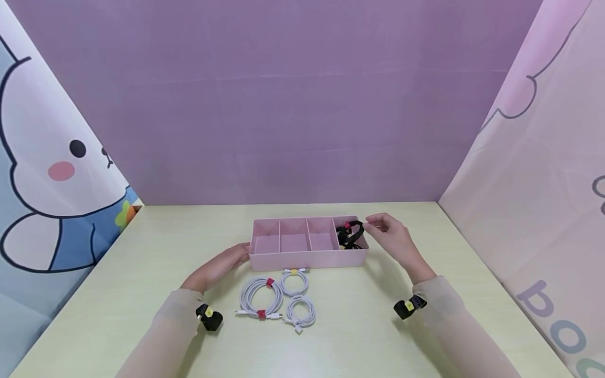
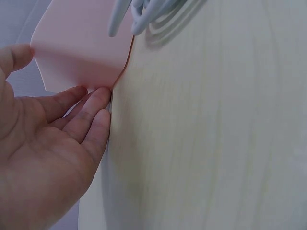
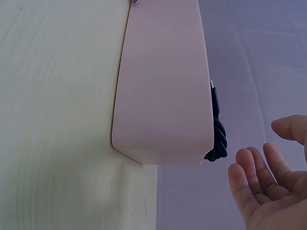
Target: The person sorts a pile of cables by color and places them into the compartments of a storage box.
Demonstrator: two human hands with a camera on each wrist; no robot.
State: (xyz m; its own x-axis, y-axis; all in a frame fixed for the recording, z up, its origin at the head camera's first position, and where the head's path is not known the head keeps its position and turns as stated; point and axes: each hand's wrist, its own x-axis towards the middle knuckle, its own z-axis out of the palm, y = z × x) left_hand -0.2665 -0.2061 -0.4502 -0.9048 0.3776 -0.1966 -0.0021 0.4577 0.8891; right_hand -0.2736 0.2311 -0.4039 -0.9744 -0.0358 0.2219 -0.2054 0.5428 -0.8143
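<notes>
A pink box point(image 1: 308, 260) with several compartments stands on the table; its rightmost compartment holds bundled black cables point(image 1: 350, 236), which stick up above the rim. My left hand point(image 1: 222, 268) touches the box's left end, fingertips against the end wall and thumb at the rim in the left wrist view. Beside the right end, my right hand point(image 1: 394, 241) holds nothing, its fingers loosely bent and apart from the box in the right wrist view. In front of the box lie three coiled white cables: a large one with red ties point(image 1: 261, 296), one with a yellow tie point(image 1: 294, 282) and another coil point(image 1: 301, 312).
The light wooden table point(image 1: 350, 336) ends at a purple backdrop point(image 1: 293, 105). Printed cloths hang at the left point(image 1: 56, 115) and the right point(image 1: 543, 210). The box's other compartments show bare floors.
</notes>
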